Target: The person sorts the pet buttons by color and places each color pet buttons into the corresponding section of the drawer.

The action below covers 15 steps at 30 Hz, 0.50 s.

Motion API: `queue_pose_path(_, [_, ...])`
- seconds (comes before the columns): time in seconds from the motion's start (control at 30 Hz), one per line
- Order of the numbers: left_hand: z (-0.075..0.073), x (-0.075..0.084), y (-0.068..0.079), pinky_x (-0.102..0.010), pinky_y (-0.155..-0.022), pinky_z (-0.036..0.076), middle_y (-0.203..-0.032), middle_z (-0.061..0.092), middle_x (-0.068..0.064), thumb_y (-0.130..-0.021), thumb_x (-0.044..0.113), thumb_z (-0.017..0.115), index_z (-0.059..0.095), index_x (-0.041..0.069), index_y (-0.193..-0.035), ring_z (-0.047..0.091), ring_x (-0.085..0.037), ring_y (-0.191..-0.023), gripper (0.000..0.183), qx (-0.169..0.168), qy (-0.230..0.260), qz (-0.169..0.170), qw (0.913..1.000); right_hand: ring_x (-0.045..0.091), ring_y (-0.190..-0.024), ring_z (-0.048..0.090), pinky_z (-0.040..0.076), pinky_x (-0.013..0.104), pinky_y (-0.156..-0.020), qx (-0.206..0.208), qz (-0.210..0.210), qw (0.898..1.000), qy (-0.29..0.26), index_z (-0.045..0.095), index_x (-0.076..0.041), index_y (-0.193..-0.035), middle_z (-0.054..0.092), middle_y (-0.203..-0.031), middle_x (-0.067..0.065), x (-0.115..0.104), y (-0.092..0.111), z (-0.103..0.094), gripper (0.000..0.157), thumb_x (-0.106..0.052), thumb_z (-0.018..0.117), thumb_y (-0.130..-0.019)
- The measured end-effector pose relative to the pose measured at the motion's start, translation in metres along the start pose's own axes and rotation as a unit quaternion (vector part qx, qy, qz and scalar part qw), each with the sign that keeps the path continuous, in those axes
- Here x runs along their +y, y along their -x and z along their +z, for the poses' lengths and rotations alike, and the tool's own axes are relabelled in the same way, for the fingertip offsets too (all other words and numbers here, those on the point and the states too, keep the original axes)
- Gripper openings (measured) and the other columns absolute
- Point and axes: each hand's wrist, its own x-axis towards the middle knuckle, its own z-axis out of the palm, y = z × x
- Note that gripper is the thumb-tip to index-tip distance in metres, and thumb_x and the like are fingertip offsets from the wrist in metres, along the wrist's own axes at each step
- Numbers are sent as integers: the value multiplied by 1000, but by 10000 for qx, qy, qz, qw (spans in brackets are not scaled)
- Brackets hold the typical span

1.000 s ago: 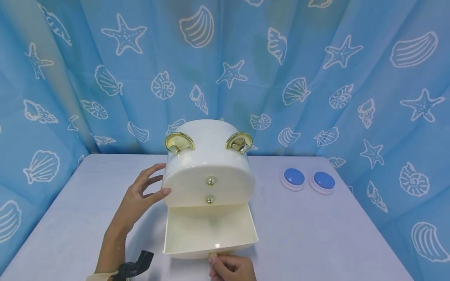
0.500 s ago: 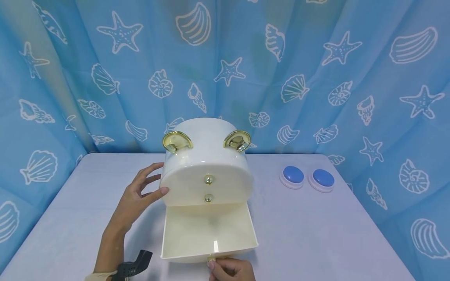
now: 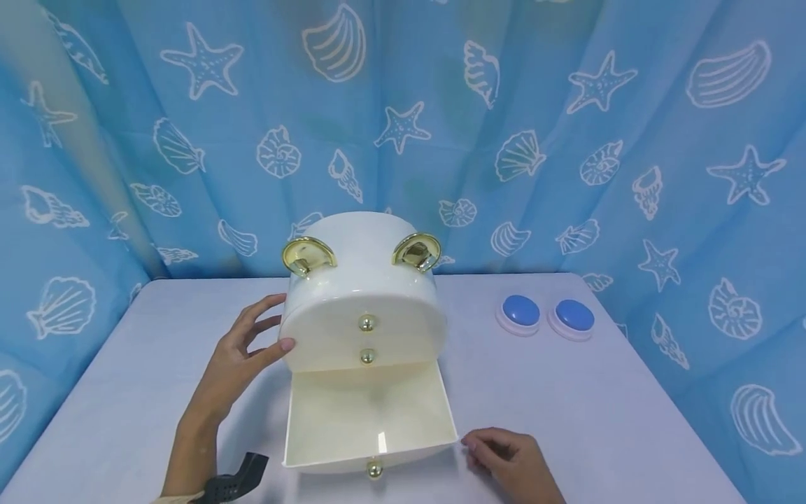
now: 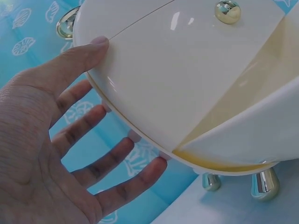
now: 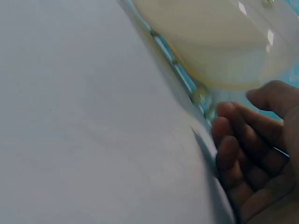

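Note:
A glossy white drawer box (image 3: 362, 280) with two gold ears stands mid-table in the head view. Its bottom drawer (image 3: 371, 420) is pulled out towards me, bare inside, a gold knob (image 3: 374, 469) on its front. Two more gold knobs sit on the closed front above. My left hand (image 3: 229, 360) is at the box's left side, fingers spread and fairly straight. In the left wrist view its thumb (image 4: 88, 53) rests on the front face and the fingertips touch the side. My right hand (image 3: 510, 458), loosely curled with nothing in it, is beside the drawer's front right corner.
Two blue push buttons on white bases, the left one (image 3: 520, 309) and the right one (image 3: 574, 315), stand at the back right of the white-covered table (image 3: 598, 420). A blue shell-patterned curtain (image 3: 403, 84) hangs behind. Short gold feet (image 4: 265, 184) hold up the box.
The drawer has come slightly further out towards me. My right hand has let go of its knob and moved right. The left hand keeps its place on the box.

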Motion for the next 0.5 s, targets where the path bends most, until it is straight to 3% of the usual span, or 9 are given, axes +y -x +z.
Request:
queue_pose_path(0.13, [0, 1, -1, -66, -97, 44, -156, 32, 13, -91, 37, 74, 40, 39, -151, 38, -31, -140, 70, -36, -1, -15, 10000, 16, -78, 69, 56, 21, -68, 1496, 98, 9883, 279, 76, -10, -104, 73, -85, 1, 7, -33, -23, 24, -31, 70, -95])
queue_pose_path(0.2, [1, 1, 0, -66, -96, 44, -156, 31, 12, -91, 37, 74, 39, 39, -151, 38, -32, -140, 70, -29, -16, -46, 10000, 15, -82, 67, 52, 17, -69, 2163, -240, 9742, 598, 75, -12, -108, 72, -86, -1, 13, -51, -35, 31, -38, 72, -93])
queue_pose_path(0.3, [2, 2, 1, -66, -96, 44, -157, 31, 12, -90, 38, 74, 39, 38, -152, 38, -33, -140, 71, -35, -46, -57, 10000, 14, -85, 62, 46, 12, -71, 2994, -827, 9448, 1045, 72, -10, -116, 68, -90, -1, 23, -73, -52, 42, -42, 76, -89])
queue_pose_path(0.4, [3, 0, 2, -66, -95, 45, -157, 31, 12, -90, 38, 74, 39, 38, -152, 38, -33, -140, 71, -28, -44, -66, 10000, 16, -88, 56, 42, 12, -73, 3389, -1252, 9228, 1336, 67, -5, -123, 62, -95, 4, 32, -94, -65, 49, -35, 79, -87])
queue_pose_path(0.5, [2, 0, 0, -65, -96, 45, -156, 31, 14, -91, 38, 74, 39, 39, -151, 38, -32, -140, 70, 1, -38, -53, 10000, 17, -91, 52, 42, 16, -76, 3477, -1284, 9170, 1477, 62, -3, -129, 56, -100, 7, 35, -112, -75, 55, -35, 78, -88])
